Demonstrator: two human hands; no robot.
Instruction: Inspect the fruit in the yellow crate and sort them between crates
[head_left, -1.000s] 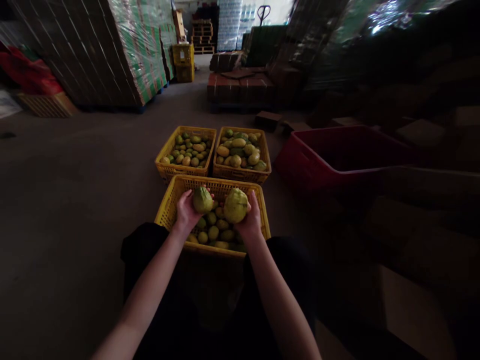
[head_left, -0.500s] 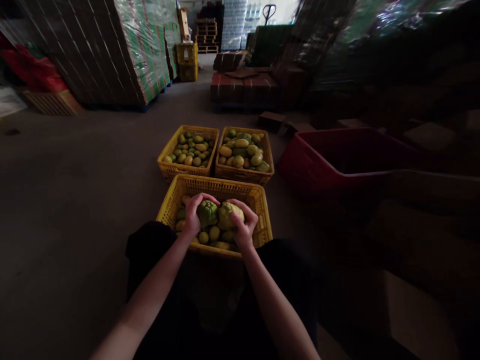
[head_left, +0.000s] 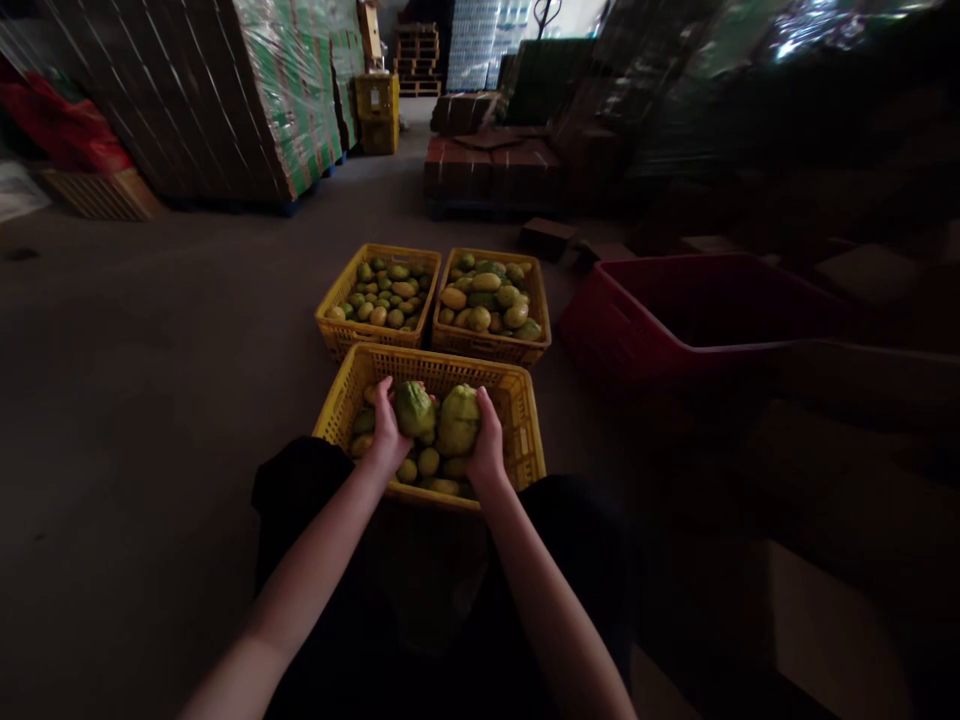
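Above the near yellow crate (head_left: 480, 362), my left hand (head_left: 386, 432) is closed round a darker green, ridged fruit (head_left: 415, 409). My right hand (head_left: 489, 442) grips a larger yellow-green, lumpy fruit (head_left: 458, 420) from its right side. The two fruits are held side by side with a small gap between them. Beneath them, several smaller green and yellowish fruits (head_left: 429, 462) lie in the crate, partly hidden by my hands. I cannot tell the exact kind of fruit.
Just beyond stand two more yellow crates, the left crate (head_left: 375, 338) and the right crate (head_left: 491, 350), both filled with fruit. A red bin (head_left: 622, 320) is to the right. Wrapped stacks (head_left: 292, 100) and a low pallet of flat cartons (head_left: 491, 170) stand farther back.
Both hands have turned, so the fruits now show their sides rather than their stem ends. My fingers have shifted from over the fruits to their outer sides. The view has tilted slightly.
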